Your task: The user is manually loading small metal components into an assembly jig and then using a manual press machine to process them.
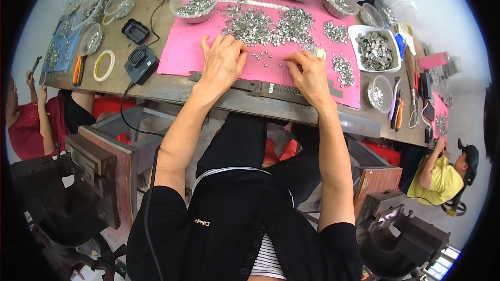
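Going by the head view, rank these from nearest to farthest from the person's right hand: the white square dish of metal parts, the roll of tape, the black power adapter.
From the right hand:
1. White square dish of metal parts, just to its right on the table edge of the pink mat.
2. Black power adapter, left of the mat, beyond the left hand.
3. Roll of tape, farther left still.

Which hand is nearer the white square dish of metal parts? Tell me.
Right. The right hand rests on the pink mat, just left of the white dish; the left hand lies farther left.
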Tool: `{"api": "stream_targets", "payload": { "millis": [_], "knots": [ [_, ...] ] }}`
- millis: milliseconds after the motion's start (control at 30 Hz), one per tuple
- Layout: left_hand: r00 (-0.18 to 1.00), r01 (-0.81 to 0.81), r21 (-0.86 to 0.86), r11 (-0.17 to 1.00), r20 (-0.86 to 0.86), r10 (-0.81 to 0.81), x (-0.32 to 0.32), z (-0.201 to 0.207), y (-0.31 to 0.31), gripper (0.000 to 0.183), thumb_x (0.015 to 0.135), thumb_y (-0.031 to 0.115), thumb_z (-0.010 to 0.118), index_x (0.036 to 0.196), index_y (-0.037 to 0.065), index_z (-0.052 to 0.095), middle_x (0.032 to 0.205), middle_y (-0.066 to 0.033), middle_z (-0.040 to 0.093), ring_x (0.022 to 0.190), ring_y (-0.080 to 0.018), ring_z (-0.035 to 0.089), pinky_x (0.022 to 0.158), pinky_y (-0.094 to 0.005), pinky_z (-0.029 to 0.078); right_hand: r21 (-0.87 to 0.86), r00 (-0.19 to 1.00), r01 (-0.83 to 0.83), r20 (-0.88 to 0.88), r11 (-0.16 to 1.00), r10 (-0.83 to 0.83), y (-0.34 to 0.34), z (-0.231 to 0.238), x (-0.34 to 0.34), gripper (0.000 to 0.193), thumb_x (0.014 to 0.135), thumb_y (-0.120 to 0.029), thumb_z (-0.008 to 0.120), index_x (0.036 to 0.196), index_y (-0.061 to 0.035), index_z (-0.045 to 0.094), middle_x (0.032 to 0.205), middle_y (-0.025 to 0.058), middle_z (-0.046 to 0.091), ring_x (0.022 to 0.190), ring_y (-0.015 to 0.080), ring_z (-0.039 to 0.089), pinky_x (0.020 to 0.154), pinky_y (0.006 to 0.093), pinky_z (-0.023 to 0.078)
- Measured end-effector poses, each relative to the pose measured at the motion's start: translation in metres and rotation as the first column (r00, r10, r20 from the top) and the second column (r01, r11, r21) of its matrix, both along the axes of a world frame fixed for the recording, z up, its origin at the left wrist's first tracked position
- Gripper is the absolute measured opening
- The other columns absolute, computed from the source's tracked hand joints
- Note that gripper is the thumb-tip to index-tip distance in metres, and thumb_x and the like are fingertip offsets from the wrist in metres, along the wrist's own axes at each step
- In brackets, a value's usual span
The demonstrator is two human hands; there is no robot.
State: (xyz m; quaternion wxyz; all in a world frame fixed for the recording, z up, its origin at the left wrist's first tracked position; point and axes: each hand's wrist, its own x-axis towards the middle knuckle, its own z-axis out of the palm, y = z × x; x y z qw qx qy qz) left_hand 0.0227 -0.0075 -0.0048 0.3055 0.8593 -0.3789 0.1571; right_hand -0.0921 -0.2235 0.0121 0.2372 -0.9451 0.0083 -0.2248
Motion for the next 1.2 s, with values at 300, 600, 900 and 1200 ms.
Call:
{"api": "stream_targets", "payload": {
  "millis": [300,600,900,1200],
  "knots": [
    [0.99,0.144,-0.048,0.988,0.007,-0.144,-0.015,0.011,-0.004,0.005,0.091,0.01,0.067,0.095,0.009,0.066,0.089,-0.0038,0.061,0.095,-0.0241,0.058,0.107,-0.0529,0.03,-0.088,0.999,-0.029,-0.027,0.996,0.027,0.006,-0.003,0.002,0.008,0.087,-0.016,0.072,0.094,-0.0121,0.074,0.084,0.006,0.061,0.088,0.0258,0.061,0.082,0.042,0.041],
    [0.924,0.382,-0.144,0.913,0.026,-0.382,-0.061,0.003,-0.019,0.015,0.083,0.006,0.072,0.094,0.005,0.062,0.092,-0.0091,0.061,0.09,-0.028,0.058,0.097,-0.0451,0.039,-0.144,1.0,0.001,0.02,0.99,0.002,0.004,-0.005,-0.007,0.007,0.085,-0.012,0.071,0.092,-0.0098,0.07,0.086,0.0069,0.062,0.089,0.0265,0.061,0.083,0.0431,0.042],
    [0.925,0.373,-0.144,0.917,-0.024,-0.38,-0.066,0.004,-0.015,0.015,0.083,0.004,0.072,0.094,0.005,0.062,0.091,-0.0096,0.06,0.09,-0.0292,0.06,0.102,-0.049,0.041,-0.025,0.998,-0.006,0.063,1.0,0.008,0.011,-0.004,-0.004,0.009,0.087,-0.012,0.072,0.096,-0.0086,0.072,0.082,0.0043,0.063,0.083,0.0246,0.061,0.079,0.0392,0.041],
    [1.0,0.019,-0.048,0.999,-0.006,-0.019,-0.009,0.0,0.006,0.034,0.097,0.021,0.061,0.128,0.007,0.066,0.139,-0.0093,0.061,0.135,-0.0421,0.045,0.114,-0.0652,0.025,-0.069,0.995,-0.037,0.094,0.997,0.043,0.013,-0.01,0.001,0.009,0.084,-0.009,0.074,0.093,-0.0074,0.072,0.082,0.0078,0.061,0.083,0.0273,0.06,0.077,0.0409,0.043]
  ]
}}
